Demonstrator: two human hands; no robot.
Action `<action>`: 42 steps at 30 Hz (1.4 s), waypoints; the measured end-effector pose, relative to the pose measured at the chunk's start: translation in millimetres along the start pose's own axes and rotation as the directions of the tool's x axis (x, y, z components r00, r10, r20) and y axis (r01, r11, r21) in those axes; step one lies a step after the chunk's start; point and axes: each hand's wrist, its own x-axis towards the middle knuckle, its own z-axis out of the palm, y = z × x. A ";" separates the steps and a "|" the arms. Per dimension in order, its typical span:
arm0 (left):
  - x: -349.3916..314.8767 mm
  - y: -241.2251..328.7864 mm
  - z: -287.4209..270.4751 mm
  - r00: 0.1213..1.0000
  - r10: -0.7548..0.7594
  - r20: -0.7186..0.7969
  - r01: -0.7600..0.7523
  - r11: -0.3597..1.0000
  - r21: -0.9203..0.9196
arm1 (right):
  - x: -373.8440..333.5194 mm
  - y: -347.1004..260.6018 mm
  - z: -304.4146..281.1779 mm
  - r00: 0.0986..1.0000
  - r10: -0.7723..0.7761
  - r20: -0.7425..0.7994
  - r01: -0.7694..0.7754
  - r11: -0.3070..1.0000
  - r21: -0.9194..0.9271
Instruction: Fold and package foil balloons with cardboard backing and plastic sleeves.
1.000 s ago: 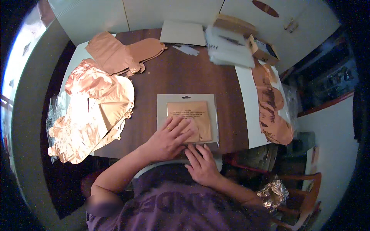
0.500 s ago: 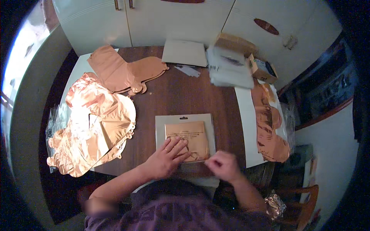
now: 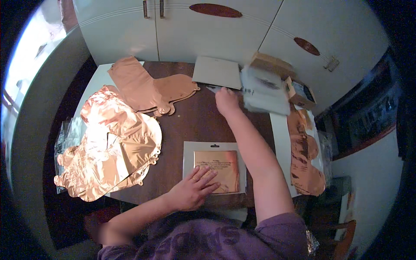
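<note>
My left hand (image 3: 196,189) lies with spread fingers on a folded copper-gold foil balloon (image 3: 225,167), which bears small print. Beneath the balloon is a pale grey card (image 3: 188,149) with a hang hole in its top edge. Reaching far across the table, my right hand (image 3: 226,102) has its fingers curled down over some thin white strips (image 3: 211,89), just in front of a stack of pale cards (image 3: 216,71). The hand covers most of the strips, and whether one is pinched is hidden.
Matte copper foil balloons (image 3: 151,89) and shiny crumpled ones (image 3: 117,143) spread over the left side. Clear plastic bags (image 3: 266,91), a cardboard box (image 3: 301,93) and another copper foil balloon (image 3: 303,160) lie at the right. White cabinets (image 3: 208,34) stand behind the brown table (image 3: 195,121).
My right hand has moved from the folded balloon's lower right corner to the white strips at the back. My left hand stays on the balloon. The whole view has shifted slightly.
</note>
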 end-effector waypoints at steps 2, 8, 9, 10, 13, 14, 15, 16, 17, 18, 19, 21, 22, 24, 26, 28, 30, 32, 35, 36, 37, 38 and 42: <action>-0.9 4.3 -4.9 1.000 -0.028 0.011 0.028 1.000 -0.011 | 5.3 -5.2 -5.8 1.000 0.012 0.018 -0.011 0.999 -0.036; 2.3 6.3 -7.7 0.999 -0.010 0.032 0.011 0.999 -0.050 | 1.2 10.9 -13.3 1.000 0.021 -0.018 -0.022 0.997 -0.072; 5.6 6.0 -8.8 0.999 0.009 0.036 -0.007 0.997 -0.073 | -6.9 19.3 -9.9 0.987 0.039 -0.159 -0.045 0.998 -0.036; 5.8 1.4 -7.9 0.999 0.003 0.042 0.000 0.996 -0.084 | -14.2 14.7 -12.4 0.989 0.040 -0.145 -0.045 0.998 -0.031; 0.3 0.5 -6.1 0.999 -0.001 -0.034 -0.003 0.995 -0.103 | -76.6 -3.3 -64.3 0.982 0.160 -0.104 -0.114 0.929 0.351; -0.3 0.0 -9.4 0.999 -0.012 -0.032 0.009 0.996 -0.090 | -104.4 -2.5 -82.9 0.987 0.161 -0.001 -0.139 0.851 0.507; 0.9 2.8 -13.9 1.000 -0.014 -0.026 0.011 0.997 -0.082 | -136.8 0.6 -101.7 0.985 0.174 0.020 -0.152 0.796 0.585; 1.4 6.8 -16.4 0.996 -0.003 -0.089 -0.001 0.999 -0.047 | -169.7 2.5 -116.8 0.982 0.184 0.040 -0.164 0.733 0.660; 2.7 11.9 -19.7 0.997 0.002 -0.075 -0.006 0.998 -0.062 | -200.1 3.6 -129.1 0.978 0.195 0.070 -0.191 0.718 0.670; 3.5 15.4 -22.4 0.997 -0.029 -0.074 0.028 1.000 -0.014 | -227.0 3.5 -135.8 0.975 0.199 0.095 -0.210 0.701 0.682; 7.9 18.1 -23.9 0.996 -0.042 -0.077 0.045 0.999 0.029 | -254.1 4.9 -143.8 0.951 0.267 0.157 -0.299 0.661 0.688; 17.2 20.7 -13.6 0.993 -0.029 -0.118 0.028 1.000 -0.009 | -296.4 -2.3 -151.7 0.919 0.316 0.236 -0.388 0.617 0.685; 18.4 17.7 -1.2 0.993 -0.021 -0.119 0.021 1.000 -0.003 | -313.2 -8.0 -154.5 0.919 0.303 0.253 -0.392 0.622 0.678; 22.3 15.4 10.5 0.993 -0.001 -0.118 0.000 1.000 -0.006 | -336.9 -22.9 -158.4 0.943 0.276 0.184 -0.328 0.687 0.649; 23.9 15.0 15.3 0.991 -0.008 -0.136 0.002 0.999 -0.045 | -350.9 -37.1 -152.7 0.956 0.279 0.089 -0.270 0.723 0.636; 22.9 18.5 20.4 0.972 -0.023 -0.233 0.004 0.997 -0.082 | -354.4 -46.6 -150.4 0.966 0.257 0.008 -0.214 0.783 0.583; 22.9 20.4 20.4 0.944 -0.049 -0.328 0.006 0.992 -0.130 | -353.8 -56.3 -146.2 0.967 0.212 -0.141 -0.116 0.859 0.499; 22.7 21.3 21.8 0.937 -0.046 -0.347 -0.001 0.991 -0.136 | -351.4 -62.3 -141.6 0.973 0.189 -0.133 -0.108 0.881 0.461; 21.6 20.1 25.2 0.932 -0.036 -0.362 -0.017 0.989 -0.144 | -341.8 -64.8 -134.3 0.964 0.197 -0.180 -0.114 0.913 0.392; 21.0 20.0 25.9 0.934 -0.028 -0.357 -0.025 0.989 -0.145 | -337.2 -64.4 -131.3 0.945 0.226 -0.236 -0.131 0.923 0.361; 21.1 20.3 26.1 0.933 -0.027 -0.358 -0.027 0.989 -0.146 | -333.3 -63.5 -126.7 0.945 0.227 -0.236 -0.132 0.924 0.359; 21.2 20.6 26.4 0.933 -0.017 -0.359 -0.032 0.991 -0.131 | -329.9 -62.3 -120.8 0.935 0.259 -0.244 -0.169 0.926 0.336; 22.2 21.7 25.0 0.940 0.020 -0.341 -0.048 0.996 -0.074 | -323.7 -51.9 -109.4 0.931 0.352 -0.095 -0.257 0.818 0.515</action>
